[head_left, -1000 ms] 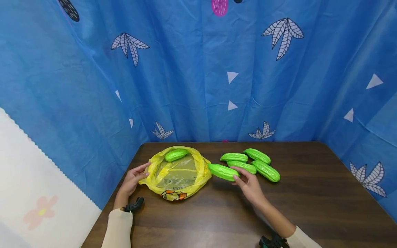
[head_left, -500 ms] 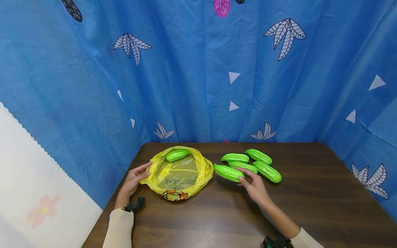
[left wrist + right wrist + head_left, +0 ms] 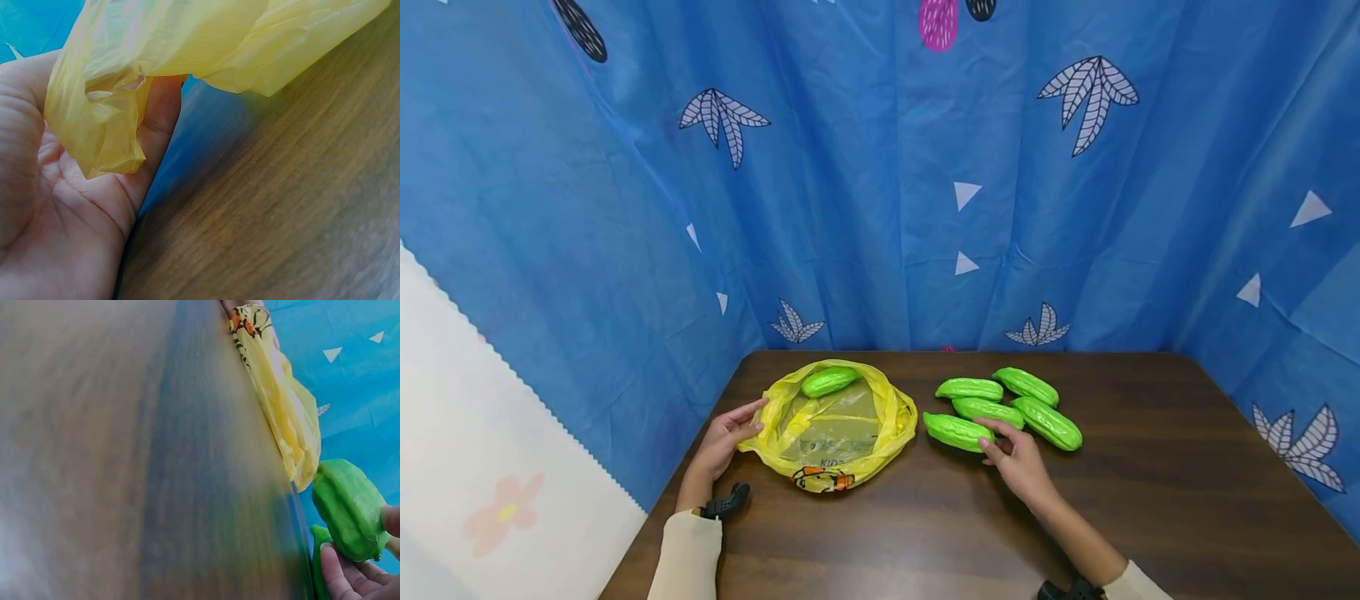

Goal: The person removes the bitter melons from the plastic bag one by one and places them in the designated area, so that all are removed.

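Observation:
A yellow plastic bag [image 3: 891, 433] lies on its base with its mouth spread wide, and a cartoon print shows on its near side. Inside it, toward the far rim, is one bright green bitter melon [image 3: 829, 382]. My left hand [image 3: 718, 446] holds the bag's left rim, with the plastic [image 3: 115, 125] between thumb and fingers. My right hand [image 3: 1018, 467] grips another bitter melon [image 3: 955, 432] by its right end, close to the table and just right of the bag. The right wrist view shows this ridged melon [image 3: 347, 509] between thumb and fingers.
Several more bitter melons [image 3: 1048, 423] lie grouped behind and to the right of my right hand. The dark wooden table [image 3: 880, 542] ends at a blue printed curtain [image 3: 865, 208]. A white cloth [image 3: 497, 433] hangs at the left.
My right hand has moved a little to the right with its bitter melon, widening the gap to the bag. The left hand keeps its place at the rim. The head view has shifted slightly.

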Tool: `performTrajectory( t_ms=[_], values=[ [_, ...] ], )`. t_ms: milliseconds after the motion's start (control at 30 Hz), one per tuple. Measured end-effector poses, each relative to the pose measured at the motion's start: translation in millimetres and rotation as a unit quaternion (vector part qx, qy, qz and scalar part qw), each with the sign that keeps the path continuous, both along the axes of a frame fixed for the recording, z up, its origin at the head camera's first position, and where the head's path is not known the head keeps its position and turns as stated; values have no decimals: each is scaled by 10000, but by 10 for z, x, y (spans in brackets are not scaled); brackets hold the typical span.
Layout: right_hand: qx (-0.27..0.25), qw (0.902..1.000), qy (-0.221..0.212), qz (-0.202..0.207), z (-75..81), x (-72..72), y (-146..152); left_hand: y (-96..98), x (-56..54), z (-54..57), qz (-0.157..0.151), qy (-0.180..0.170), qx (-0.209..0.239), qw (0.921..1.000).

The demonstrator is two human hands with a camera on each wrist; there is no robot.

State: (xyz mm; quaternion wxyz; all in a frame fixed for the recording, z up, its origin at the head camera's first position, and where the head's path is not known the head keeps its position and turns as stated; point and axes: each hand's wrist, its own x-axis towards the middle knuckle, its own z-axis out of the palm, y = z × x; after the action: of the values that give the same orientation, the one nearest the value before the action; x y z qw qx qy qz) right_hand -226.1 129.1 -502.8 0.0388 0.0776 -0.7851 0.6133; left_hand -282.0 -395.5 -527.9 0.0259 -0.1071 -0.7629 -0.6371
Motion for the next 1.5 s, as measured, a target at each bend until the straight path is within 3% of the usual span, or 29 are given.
performTrajectory(
  t_ms=[600, 1100, 1500],
  values=[
    [202, 9995, -163, -201, 14, 7, 73, 2, -8, -2, -45, -47, -34, 10000],
    [791, 9962, -151, -319, -28, -43, 118, -18, -49, -24, -111, 16, 95, 9999],
    [1130, 9930, -91, -317, -28, -55, 150, 5, -7, -7, -85, 9, 105, 9999]
  ],
)
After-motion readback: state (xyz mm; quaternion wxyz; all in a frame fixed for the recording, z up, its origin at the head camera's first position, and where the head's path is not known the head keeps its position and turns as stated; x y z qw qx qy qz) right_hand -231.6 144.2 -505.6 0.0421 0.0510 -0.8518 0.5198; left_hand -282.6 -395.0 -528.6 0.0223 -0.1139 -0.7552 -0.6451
